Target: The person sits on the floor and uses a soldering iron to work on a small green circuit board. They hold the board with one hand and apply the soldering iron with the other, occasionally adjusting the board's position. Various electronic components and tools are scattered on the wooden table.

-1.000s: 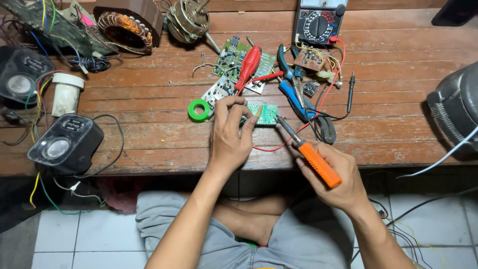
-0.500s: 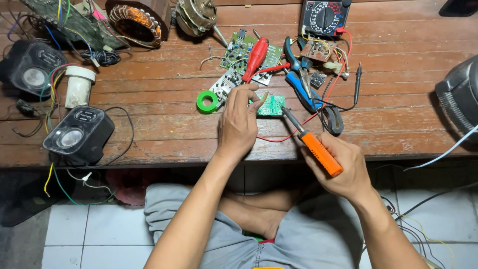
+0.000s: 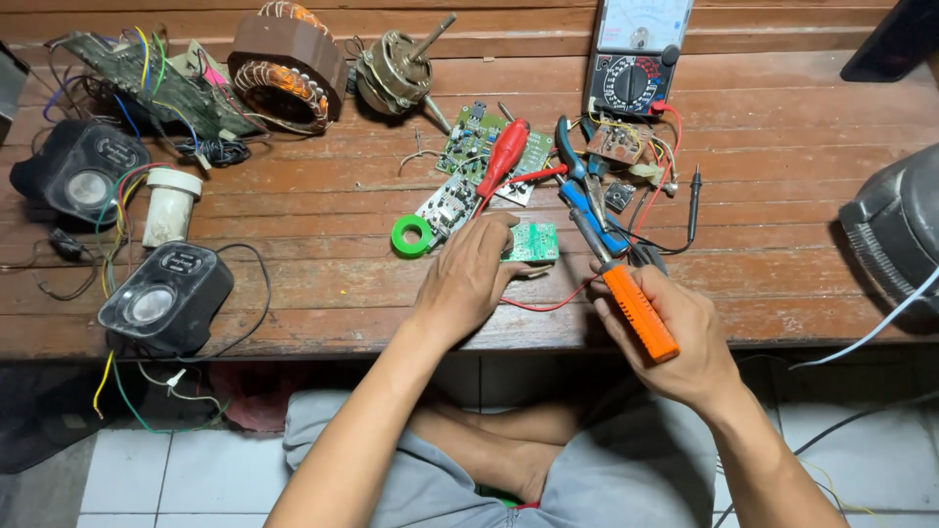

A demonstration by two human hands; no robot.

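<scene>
My left hand (image 3: 471, 276) rests on the wooden bench (image 3: 323, 284) and pins a small green circuit board (image 3: 533, 242) with its fingertips. A thin red wire (image 3: 548, 306) runs from that board toward my right side. My right hand (image 3: 675, 342) grips a soldering iron with an orange handle (image 3: 639, 313); its metal tip (image 3: 585, 233) points up and left, close to the board's right edge. A green solder spool (image 3: 412, 236) lies just left of my left hand.
Behind the board lie a red-handled screwdriver (image 3: 503, 156), blue pliers (image 3: 585, 191), more circuit boards (image 3: 484, 147) and a multimeter (image 3: 631, 59) with probes. Two black speakers (image 3: 161, 293), a white cylinder (image 3: 171, 205), a motor (image 3: 396, 68) and a copper-wound stator (image 3: 289, 68) sit left. A dark round appliance (image 3: 895, 240) is at right.
My hands and the soldering iron keep the same hold on the board. The camera has shifted, so the bench sits slightly lower and further right in view.
</scene>
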